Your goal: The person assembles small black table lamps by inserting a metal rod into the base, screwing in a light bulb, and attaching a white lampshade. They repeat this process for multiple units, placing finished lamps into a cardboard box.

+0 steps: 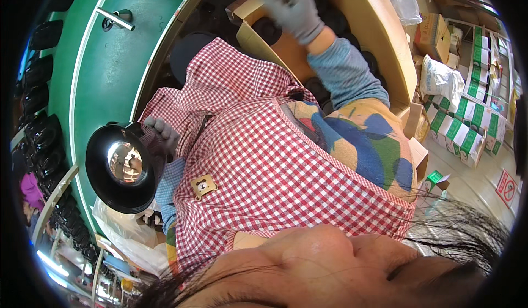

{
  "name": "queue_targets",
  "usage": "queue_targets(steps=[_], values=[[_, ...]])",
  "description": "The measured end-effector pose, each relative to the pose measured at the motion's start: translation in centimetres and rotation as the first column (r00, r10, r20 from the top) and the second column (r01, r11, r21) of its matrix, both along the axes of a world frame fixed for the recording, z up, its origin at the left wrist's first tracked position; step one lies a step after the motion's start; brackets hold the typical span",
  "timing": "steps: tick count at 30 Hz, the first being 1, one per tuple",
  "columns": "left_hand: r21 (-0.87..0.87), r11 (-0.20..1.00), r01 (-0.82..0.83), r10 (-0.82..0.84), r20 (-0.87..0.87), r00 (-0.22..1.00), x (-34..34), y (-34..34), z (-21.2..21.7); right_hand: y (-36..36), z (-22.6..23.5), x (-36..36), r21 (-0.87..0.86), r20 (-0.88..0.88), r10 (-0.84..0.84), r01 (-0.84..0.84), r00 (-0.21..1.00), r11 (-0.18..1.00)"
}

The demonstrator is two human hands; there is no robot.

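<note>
At the left, my gloved left hand (pixel 160 134) is closed on a black round bowl-shaped part (pixel 100 167). Its wide rim is turned up, and its round centre is shiny and mirror-like; the exact kind I cannot tell. The palm is hidden behind the part. My right hand (pixel 290 11), in a grey glove, is at the top over an open cardboard box (pixel 385 19), slightly blurred. Its fingers are stretched out and I see nothing in them. Black round parts (pixel 268 31) lie inside the box, some hidden by my right arm.
A green work surface (pixel 126 49) with a white edge line runs along the left. A small black part with a metal bar (pixel 116 19) lies on it. Several black parts (pixel 39 71) line the far left. Green-and-white cartons (pixel 456 132) and a white bag (pixel 441 82) are at the right.
</note>
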State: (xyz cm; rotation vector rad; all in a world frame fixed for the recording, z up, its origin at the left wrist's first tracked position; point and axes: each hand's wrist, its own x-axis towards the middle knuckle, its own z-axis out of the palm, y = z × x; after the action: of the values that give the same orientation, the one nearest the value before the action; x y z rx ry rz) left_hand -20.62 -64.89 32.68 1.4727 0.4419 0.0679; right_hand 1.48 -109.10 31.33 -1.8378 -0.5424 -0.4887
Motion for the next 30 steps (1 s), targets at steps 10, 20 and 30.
queue_targets(steps=[10, 20, 30], values=[[0.708, 0.694, 0.132, -0.078, -0.108, 0.991, 5.9, -1.9, 4.4, -1.4, -22.6, -0.9, -0.76, -0.649, -0.432, -0.505, 0.627, 0.409], [0.872, 0.428, 0.236, -0.188, -0.169, 0.967, 12.0, -2.5, 6.9, -0.8, -21.5, -2.4, -0.793, -0.603, -0.429, -0.447, 0.673, 0.414], [0.916, 0.385, 0.111, -0.231, -0.021, 0.973, 5.1, 2.4, 6.1, -0.8, -19.4, -7.4, -0.285, -0.815, -0.327, 0.159, 0.478, 0.945]])
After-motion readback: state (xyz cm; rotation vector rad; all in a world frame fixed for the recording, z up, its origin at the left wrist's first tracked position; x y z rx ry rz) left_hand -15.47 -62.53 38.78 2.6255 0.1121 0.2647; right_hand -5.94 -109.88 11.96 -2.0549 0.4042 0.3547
